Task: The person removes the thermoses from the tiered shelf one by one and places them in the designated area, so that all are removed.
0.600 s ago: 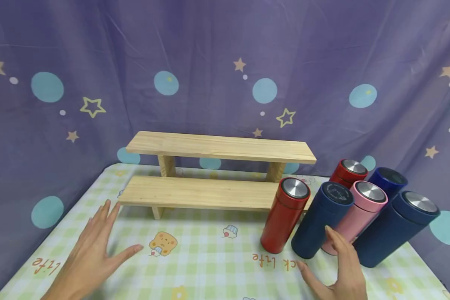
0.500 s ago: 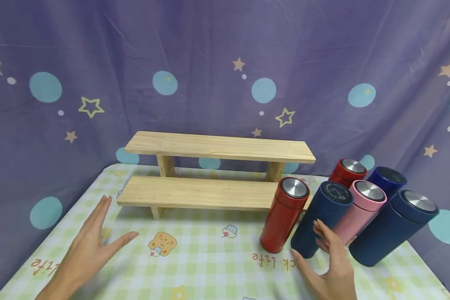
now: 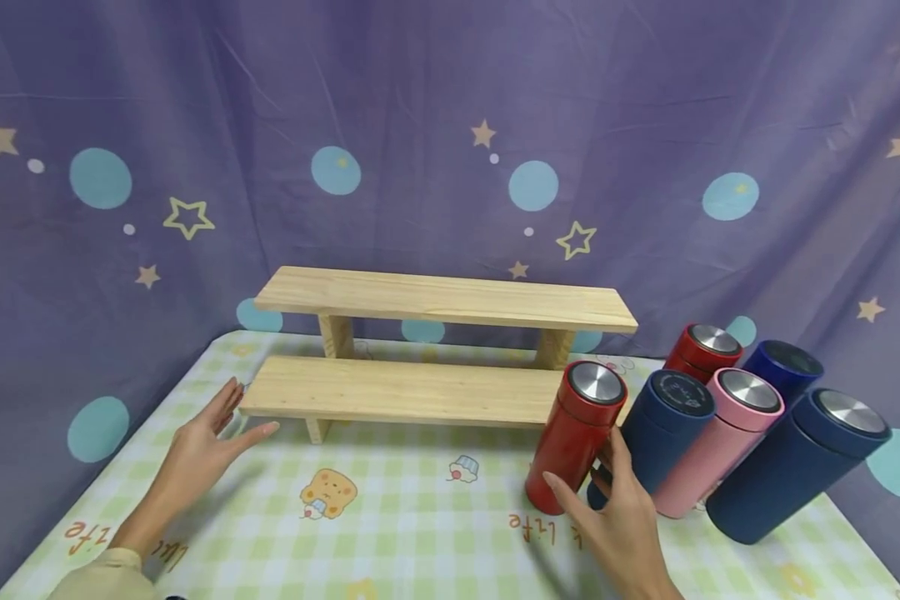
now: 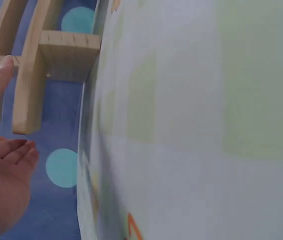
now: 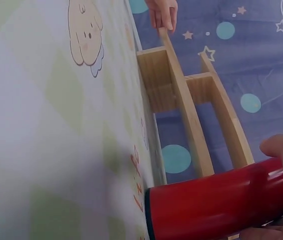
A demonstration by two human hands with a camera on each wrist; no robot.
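Observation:
In the head view, a red thermos bottle (image 3: 576, 437) with a silver lid stands on the checked cloth, in front of the right end of a two-tier wooden shelf (image 3: 405, 390). My right hand (image 3: 618, 517) holds it low down, thumb across the near side and fingers round the right side. The right wrist view has the same red bottle (image 5: 221, 200) between thumb and fingers, its base at the cloth. My left hand (image 3: 202, 450) is at the shelf's lower left end with fingers extended and thumb apart, holding nothing; in the left wrist view its index finger (image 4: 2, 75) points toward the shelf.
Close right of the held bottle stand a navy bottle (image 3: 663, 433) with a dark lid, a pink one (image 3: 720, 446) and a large navy one (image 3: 787, 475). Behind them are another red bottle (image 3: 696, 354) and a royal blue one (image 3: 783, 367). A purple curtain (image 3: 420, 125) hangs behind the table.
My right hand has moved left from in front of the navy bottle to the red bottle and closed round it. My left hand has moved slightly toward the shelf end, its fingers bending a little.

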